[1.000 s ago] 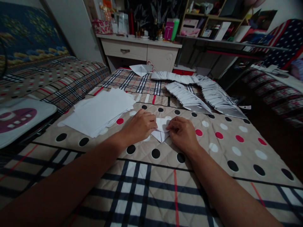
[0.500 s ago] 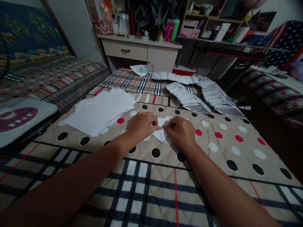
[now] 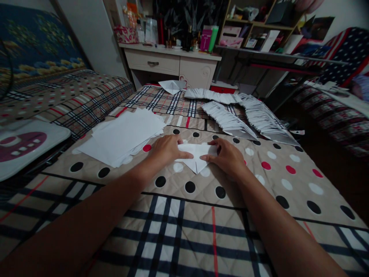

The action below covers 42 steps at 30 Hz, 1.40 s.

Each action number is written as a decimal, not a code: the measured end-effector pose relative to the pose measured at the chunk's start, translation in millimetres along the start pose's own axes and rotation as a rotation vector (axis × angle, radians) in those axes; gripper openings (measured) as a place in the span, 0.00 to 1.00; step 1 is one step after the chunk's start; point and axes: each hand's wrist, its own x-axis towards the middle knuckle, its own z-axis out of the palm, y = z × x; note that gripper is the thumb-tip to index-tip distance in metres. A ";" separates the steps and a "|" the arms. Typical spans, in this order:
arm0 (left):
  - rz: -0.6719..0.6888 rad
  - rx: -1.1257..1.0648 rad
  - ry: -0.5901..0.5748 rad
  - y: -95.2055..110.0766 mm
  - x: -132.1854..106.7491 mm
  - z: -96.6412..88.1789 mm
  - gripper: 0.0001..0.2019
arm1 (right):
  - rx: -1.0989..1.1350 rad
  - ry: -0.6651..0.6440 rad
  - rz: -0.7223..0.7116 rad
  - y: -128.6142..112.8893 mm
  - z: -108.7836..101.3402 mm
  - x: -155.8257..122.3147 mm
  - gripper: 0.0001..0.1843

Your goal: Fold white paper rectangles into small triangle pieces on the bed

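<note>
A folded white sheet of paper [image 3: 196, 157] lies on the bedspread in front of me, its pointed end toward me and a crease down its middle. My left hand [image 3: 168, 149] grips its left side, thumb on top and fingers at the outer edge. On the right side, my right hand [image 3: 227, 154] pinches the paper the same way, thumb pointing inward. Both thumbs press the paper with a gap between them. The fingertips under or behind the paper are hidden.
Loose white sheets [image 3: 123, 134] are stacked on the left. Rows of folded papers [image 3: 259, 115] fan out at the back right, beside another folded row [image 3: 227, 119]. A single folded piece [image 3: 172, 86] lies near the dresser [image 3: 152, 61]. At far left sits a white appliance [image 3: 54, 134].
My hands have moved apart, the left one leftward and the right one rightward. More of the folded paper's upper part now shows between them.
</note>
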 end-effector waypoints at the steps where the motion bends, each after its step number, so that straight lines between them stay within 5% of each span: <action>1: 0.008 -0.019 0.001 -2.2 1.1 0.3 0.30 | 0.007 -0.008 0.006 2.0 -0.1 1.0 0.29; 7: 0.077 -0.281 -0.050 -8.3 2.6 -0.4 0.17 | 0.150 -0.060 0.034 8.5 0.0 4.5 0.21; 13: 0.136 -0.326 -0.123 -9.5 2.9 -1.2 0.22 | 0.315 -0.214 0.020 6.4 -4.4 3.6 0.16; 18: 0.206 -0.344 -0.177 -10.4 1.1 -1.8 0.14 | 0.507 -0.332 0.070 7.7 -6.0 2.4 0.12; 23: 0.187 -0.382 -0.169 -7.4 -2.2 -1.5 0.13 | 0.518 -0.341 0.095 7.3 -8.0 2.0 0.12; 31: 0.185 -0.366 -0.244 7.5 -8.4 1.8 0.18 | 0.552 -0.323 -0.052 -4.9 5.5 -7.6 0.13; 37: 0.208 -0.315 -0.329 3.6 -6.8 -16.5 0.14 | 0.521 -0.286 -0.110 -7.9 -0.9 -7.6 0.14; 42: 0.237 -0.278 -0.203 -3.8 0.6 -34.9 0.08 | 0.447 -0.108 -0.203 -7.0 -16.2 -2.1 0.11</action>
